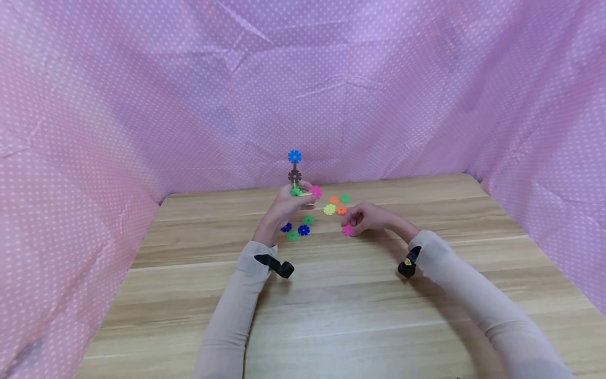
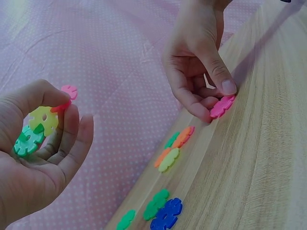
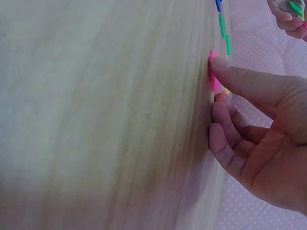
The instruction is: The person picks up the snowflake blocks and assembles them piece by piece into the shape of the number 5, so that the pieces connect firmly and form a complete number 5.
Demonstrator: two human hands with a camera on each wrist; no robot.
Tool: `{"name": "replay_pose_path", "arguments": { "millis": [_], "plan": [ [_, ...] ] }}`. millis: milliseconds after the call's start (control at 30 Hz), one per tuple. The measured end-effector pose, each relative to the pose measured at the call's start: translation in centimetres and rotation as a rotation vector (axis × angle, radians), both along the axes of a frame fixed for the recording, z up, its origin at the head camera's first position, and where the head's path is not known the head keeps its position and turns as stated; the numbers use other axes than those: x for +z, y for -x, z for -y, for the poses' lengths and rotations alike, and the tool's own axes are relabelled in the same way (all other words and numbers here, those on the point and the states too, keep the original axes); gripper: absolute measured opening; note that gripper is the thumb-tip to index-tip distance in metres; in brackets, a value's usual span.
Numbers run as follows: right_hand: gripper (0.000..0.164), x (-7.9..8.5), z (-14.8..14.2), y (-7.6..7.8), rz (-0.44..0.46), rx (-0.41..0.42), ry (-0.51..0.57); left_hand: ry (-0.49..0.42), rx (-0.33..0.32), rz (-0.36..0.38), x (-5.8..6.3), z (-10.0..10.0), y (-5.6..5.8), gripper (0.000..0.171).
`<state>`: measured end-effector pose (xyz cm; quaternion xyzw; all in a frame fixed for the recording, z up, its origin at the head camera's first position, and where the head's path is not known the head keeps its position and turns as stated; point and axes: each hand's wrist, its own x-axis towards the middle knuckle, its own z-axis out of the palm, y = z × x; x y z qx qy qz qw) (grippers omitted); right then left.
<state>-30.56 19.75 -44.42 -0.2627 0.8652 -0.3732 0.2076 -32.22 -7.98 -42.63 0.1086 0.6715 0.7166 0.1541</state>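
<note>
My left hand (image 1: 285, 204) holds a joined chain of notched plastic discs above the table, gripping it between thumb and fingers. In that chain, a blue disc (image 1: 294, 156) stands at the top over a dark brown disc (image 1: 294, 176). Lower down come a green disc (image 2: 29, 141), a yellow disc (image 2: 44, 120) and a pink disc (image 1: 315, 192) at the side. On the right, my right hand (image 1: 371, 217) pinches a loose pink disc (image 2: 222, 106) at the tabletop, its thumb over the near edge and fingertips at the other side.
Beyond the right hand lie two orange discs (image 1: 341, 210), a yellow one (image 1: 329, 209) and a green one (image 1: 344, 198). Loose green (image 1: 309, 219) and dark blue discs (image 1: 303, 230) lie below the left hand. A pink dotted cloth (image 1: 331, 95) surrounds the wooden table (image 1: 331, 316).
</note>
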Motion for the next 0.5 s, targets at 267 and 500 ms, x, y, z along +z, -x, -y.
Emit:
{"name": "replay_pose_path", "arguments": {
  "millis": [267,500],
  "plan": [
    [0.02,0.08,0.02,0.22,0.013,-0.016,0.031,-0.006,-0.001,-0.012,0.02,0.14,0.0,0.019],
    [0.017,-0.23,-0.39,0.52,0.04,-0.048,0.075,-0.019,-0.017,-0.002,-0.11,0.21,0.01,0.024]
  ]
}}
